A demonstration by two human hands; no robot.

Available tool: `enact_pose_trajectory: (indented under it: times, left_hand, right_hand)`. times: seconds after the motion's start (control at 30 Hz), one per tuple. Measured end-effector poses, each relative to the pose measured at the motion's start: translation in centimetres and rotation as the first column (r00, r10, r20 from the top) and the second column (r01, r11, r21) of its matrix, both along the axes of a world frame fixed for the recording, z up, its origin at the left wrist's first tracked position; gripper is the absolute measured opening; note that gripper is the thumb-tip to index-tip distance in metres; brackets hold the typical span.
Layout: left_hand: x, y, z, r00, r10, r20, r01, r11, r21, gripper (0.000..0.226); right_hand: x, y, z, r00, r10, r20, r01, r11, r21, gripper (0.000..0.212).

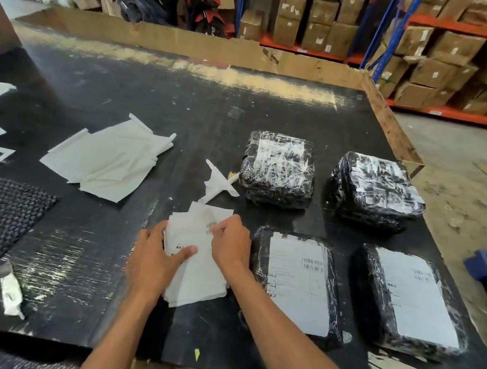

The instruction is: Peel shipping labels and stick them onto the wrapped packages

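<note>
I see my left hand (154, 260) lying flat on the thin white label stack (197, 272) mid-worktop (76, 272), thumb across it; my right hand (230, 244) pinches the top sheet's edge beside four glossy, crinkled black wrapped packages (298, 283)

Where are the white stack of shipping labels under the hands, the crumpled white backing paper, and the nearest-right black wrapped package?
white stack of shipping labels (196, 281): head view, lower bare sheet.
crumpled white backing paper (218, 183): head view, its middle.
nearest-right black wrapped package (414, 295): head view, its white label.
</note>
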State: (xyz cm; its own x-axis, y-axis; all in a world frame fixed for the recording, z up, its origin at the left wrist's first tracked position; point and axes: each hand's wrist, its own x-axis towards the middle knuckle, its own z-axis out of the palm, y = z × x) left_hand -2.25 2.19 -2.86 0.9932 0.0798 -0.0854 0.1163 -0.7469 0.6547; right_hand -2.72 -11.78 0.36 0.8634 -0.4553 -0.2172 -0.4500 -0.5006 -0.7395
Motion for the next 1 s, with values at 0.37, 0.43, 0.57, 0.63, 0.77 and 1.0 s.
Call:
enact_pose_trajectory:
  times: [0.37,0.43,0.57,0.63,0.77,1.0]
  left_hand:
    - [0.3,0.7,2.0,0.997,0.064,0.037,-0.043,0.909,-0.414,0.041]
    - [0.0,0.6,2.6,0.999,0.022,-0.028,-0.033,0.849,-0.528,0.052]
    - [0.0,0.6,1.8,0.995,-0.063,-0.072,0.021,0.875,-0.483,0.050]
    - [0.0,0.5,1.4,0.996,-0.065,-0.055,0.033,0.887,-0.460,0.036]
    - [-0.2,0.4,1.3,0.994,-0.109,-0.030,0.082,0.881,-0.465,0.029]
    - [-0.4,-0.6,3.0,0.992,-0.110,-0.054,0.058,0.811,-0.583,0.045]
  right_hand:
    - [-1.4,-1.2,1.5,0.931,0.000,0.365,-0.018,0.999,0.046,0.044]
    - [-1.3,-2.1,1.7,0.924,-0.007,0.383,-0.009,0.999,0.041,0.044]
    - [-1.0,-2.7,1.9,0.948,0.017,0.316,-0.019,1.000,0.002,0.041]
    - [-0.8,-2.4,1.9,0.956,0.011,0.292,-0.019,0.999,0.026,0.039]
    - [-0.4,-2.0,2.2,0.955,-0.051,0.293,0.026,0.996,0.087,0.037]
    - [0.1,-3.2,4.1,0.930,-0.203,0.308,0.090,0.934,0.345,0.033]
